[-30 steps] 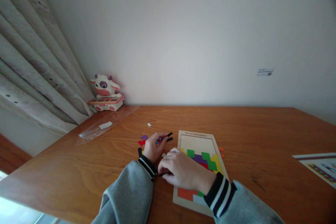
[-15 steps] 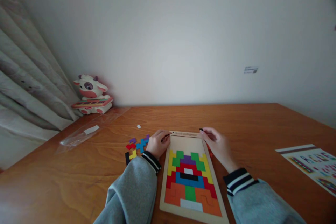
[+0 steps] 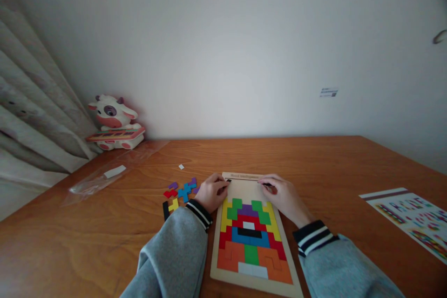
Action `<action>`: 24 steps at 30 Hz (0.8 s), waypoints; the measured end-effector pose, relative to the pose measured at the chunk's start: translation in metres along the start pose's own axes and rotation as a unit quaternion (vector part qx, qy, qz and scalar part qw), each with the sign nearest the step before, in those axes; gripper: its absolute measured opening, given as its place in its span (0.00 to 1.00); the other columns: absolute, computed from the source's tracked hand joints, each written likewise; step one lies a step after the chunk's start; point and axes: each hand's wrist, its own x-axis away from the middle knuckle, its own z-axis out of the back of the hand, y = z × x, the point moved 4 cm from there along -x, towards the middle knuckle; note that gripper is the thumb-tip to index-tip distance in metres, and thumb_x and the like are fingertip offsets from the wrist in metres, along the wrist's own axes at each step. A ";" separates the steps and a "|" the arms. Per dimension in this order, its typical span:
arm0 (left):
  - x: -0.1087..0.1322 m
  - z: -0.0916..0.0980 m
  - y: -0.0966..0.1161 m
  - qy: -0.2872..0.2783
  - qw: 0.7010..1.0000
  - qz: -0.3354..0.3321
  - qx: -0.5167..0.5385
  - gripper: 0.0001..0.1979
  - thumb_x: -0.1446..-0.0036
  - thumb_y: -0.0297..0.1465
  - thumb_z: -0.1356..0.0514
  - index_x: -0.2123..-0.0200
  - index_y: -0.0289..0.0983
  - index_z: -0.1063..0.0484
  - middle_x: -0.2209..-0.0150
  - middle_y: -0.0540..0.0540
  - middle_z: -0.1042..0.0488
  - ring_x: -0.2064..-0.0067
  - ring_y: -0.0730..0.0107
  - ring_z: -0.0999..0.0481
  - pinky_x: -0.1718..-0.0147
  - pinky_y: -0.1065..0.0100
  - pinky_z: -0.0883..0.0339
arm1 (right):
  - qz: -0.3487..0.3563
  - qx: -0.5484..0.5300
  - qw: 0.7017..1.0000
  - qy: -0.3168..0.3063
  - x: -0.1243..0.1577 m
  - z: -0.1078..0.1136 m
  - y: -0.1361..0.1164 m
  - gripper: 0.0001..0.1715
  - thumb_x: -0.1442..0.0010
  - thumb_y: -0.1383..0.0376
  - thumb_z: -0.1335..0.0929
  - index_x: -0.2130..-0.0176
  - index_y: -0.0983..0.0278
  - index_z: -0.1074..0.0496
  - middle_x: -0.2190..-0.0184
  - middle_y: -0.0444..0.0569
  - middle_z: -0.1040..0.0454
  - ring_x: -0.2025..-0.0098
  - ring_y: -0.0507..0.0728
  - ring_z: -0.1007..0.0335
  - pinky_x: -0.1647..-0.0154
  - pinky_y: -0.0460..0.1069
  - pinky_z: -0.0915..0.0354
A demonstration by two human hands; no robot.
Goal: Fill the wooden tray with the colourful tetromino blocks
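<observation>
A wooden puzzle board [image 3: 213, 265] lies in front of me, its lower part filled with coloured blocks such as a blue block [image 3: 251, 240] and a green block [image 3: 251, 254]. At the board's upper left, my left hand [image 3: 212, 194] pinches a small black puzzle piece [image 3: 228, 180]. My right hand [image 3: 284, 195] reaches over the upper right of the board with a second black puzzle piece [image 3: 267, 185] between thumb and fingers. Both pieces are largely covered by the fingers, so their shapes cannot be made out. Bare wood shows between the hands.
Loose puzzle pieces, among them a blue one [image 3: 184, 193] and a black one [image 3: 165, 211], lie left of the board. Further left are a clear plastic bag [image 3: 87, 188] and a cow toy with a keyboard [image 3: 115, 123]. A printed sheet [image 3: 408, 219] lies at right.
My right hand has moved left, bringing its black piece from the board's right edge to over the bare wood. The left hand's piece now sits near the upper left corner. The view has shifted slightly.
</observation>
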 end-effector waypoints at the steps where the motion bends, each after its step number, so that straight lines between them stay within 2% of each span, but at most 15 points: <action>1: 0.000 0.000 0.002 -0.007 1.000 0.000 -0.005 0.10 0.39 0.31 0.43 0.65 0.38 0.20 0.64 0.43 0.25 0.66 0.68 0.25 0.65 0.68 0.27 | 0.010 0.006 1.000 -0.019 0.001 -0.002 -0.001 0.13 0.40 0.64 0.36 0.61 0.62 0.22 0.59 0.52 0.22 0.57 0.59 0.25 0.52 0.55 0.30; 4: -0.001 0.003 0.006 -0.019 1.000 -0.010 -0.011 0.16 0.34 0.34 0.48 0.65 0.37 0.20 0.62 0.42 0.24 0.60 0.64 0.25 0.57 0.63 0.29 | 0.035 0.034 0.996 -0.073 0.002 -0.004 -0.004 0.14 0.38 0.65 0.36 0.60 0.62 0.21 0.57 0.52 0.22 0.56 0.59 0.26 0.51 0.55 0.31; 7: 0.000 0.007 0.009 -0.064 0.997 -0.049 0.015 0.18 0.32 0.31 0.52 0.54 0.38 0.22 0.51 0.42 0.23 0.50 0.60 0.27 0.48 0.55 0.33 | 0.053 0.059 0.992 -0.102 0.003 -0.002 -0.007 0.15 0.36 0.61 0.36 0.58 0.61 0.21 0.55 0.52 0.23 0.53 0.60 0.27 0.48 0.56 0.33; 9: 0.002 0.009 0.009 -0.102 0.992 -0.072 0.030 0.19 0.33 0.30 0.53 0.49 0.38 0.25 0.46 0.42 0.25 0.46 0.58 0.29 0.45 0.51 0.35 | 0.056 0.061 0.990 -0.110 0.004 0.000 -0.005 0.18 0.34 0.59 0.38 0.55 0.61 0.22 0.54 0.52 0.23 0.51 0.60 0.29 0.46 0.57 0.35; 12: 0.003 0.012 0.005 -0.114 0.991 -0.063 0.018 0.19 0.34 0.30 0.51 0.47 0.36 0.26 0.45 0.41 0.26 0.46 0.56 0.29 0.45 0.51 0.35 | 0.048 0.052 0.992 -0.106 0.005 0.001 0.003 0.19 0.32 0.60 0.41 0.53 0.61 0.23 0.53 0.52 0.24 0.50 0.60 0.30 0.44 0.58 0.36; 20: 0.004 0.011 0.002 -0.091 0.994 -0.054 -0.010 0.18 0.34 0.30 0.50 0.49 0.34 0.25 0.48 0.38 0.24 0.48 0.58 0.26 0.47 0.54 0.32 | -0.028 0.048 0.997 -0.046 0.006 -0.004 0.023 0.17 0.35 0.57 0.37 0.55 0.63 0.24 0.55 0.54 0.30 0.52 0.61 0.31 0.47 0.58 0.34; 24: 0.004 0.011 0.005 -0.095 0.993 -0.059 -0.028 0.18 0.34 0.30 0.50 0.49 0.33 0.25 0.47 0.38 0.25 0.48 0.58 0.26 0.47 0.54 0.32 | -0.015 0.037 0.998 -0.040 0.005 -0.004 0.023 0.19 0.33 0.58 0.40 0.56 0.62 0.23 0.57 0.54 0.30 0.52 0.60 0.31 0.46 0.57 0.35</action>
